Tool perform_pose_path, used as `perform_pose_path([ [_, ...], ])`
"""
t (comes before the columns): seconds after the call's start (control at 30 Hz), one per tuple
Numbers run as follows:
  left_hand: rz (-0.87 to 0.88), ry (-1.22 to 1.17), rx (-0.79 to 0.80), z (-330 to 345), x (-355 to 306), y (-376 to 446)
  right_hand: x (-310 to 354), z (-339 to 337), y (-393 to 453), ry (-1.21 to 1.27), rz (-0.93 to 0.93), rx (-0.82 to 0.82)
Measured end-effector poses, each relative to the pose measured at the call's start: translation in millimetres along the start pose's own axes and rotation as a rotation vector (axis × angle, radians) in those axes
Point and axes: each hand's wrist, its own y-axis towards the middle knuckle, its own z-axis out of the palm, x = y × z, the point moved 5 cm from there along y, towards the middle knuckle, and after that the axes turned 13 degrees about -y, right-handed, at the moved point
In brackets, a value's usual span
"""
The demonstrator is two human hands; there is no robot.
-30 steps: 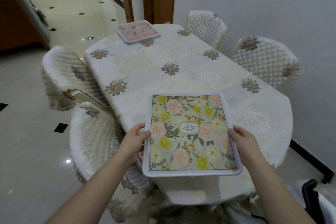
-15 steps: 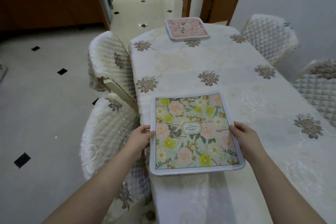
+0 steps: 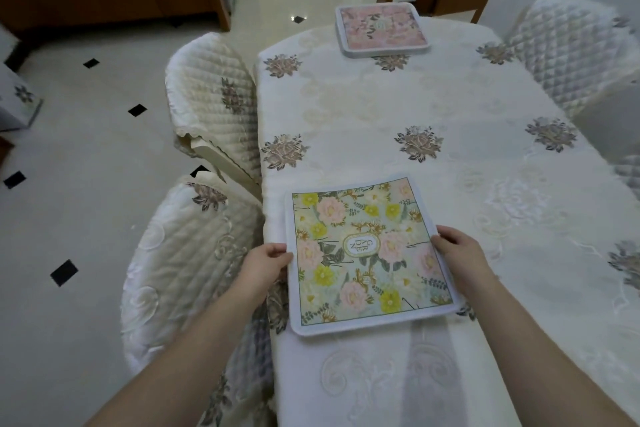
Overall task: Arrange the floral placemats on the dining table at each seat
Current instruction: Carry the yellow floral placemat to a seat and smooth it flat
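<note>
A green floral placemat is gripped at its two side edges, the left hand clasped on the left border and the right hand clasped on the right border. It is carried flat, printed side up, low over the near left part of the desk, which is draped in a cream embroidered cloth. Whether its underside already touches the cloth cannot be told, though the near edge appears slightly raised. The two-sided grip is judged to keep the limp mat level and square, so that it can be laid without folding or skewing. The mat is placed just beside the desk's left edge, in front of the near quilted chair, which suggests that this seat is the one being served. A second quilted chair stands further along the same side with no mat before it. At the far end of the desk a pink floral placemat lies flat, possibly atop others, though this cannot be made out. The task is therefore judged to be at an early stage, with most seats not yet furnished.
</note>
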Motion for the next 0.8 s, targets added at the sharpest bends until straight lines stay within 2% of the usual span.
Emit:
perform_pose_path([
  [0.17, 0.03, 0.054, -0.056, 1, 11, -1, -6, 7, -1, -0.049, -0.024, -0.029],
  [0.43, 0.155, 0.208, -0.145, -1, 10, -7, -20, 9, -3, -0.221, -0.043, -0.183],
  [0.8, 0.18, 0.291, -0.168, -1, 14, -12, -34, 16, 0, -0.185, -0.058, -0.258],
])
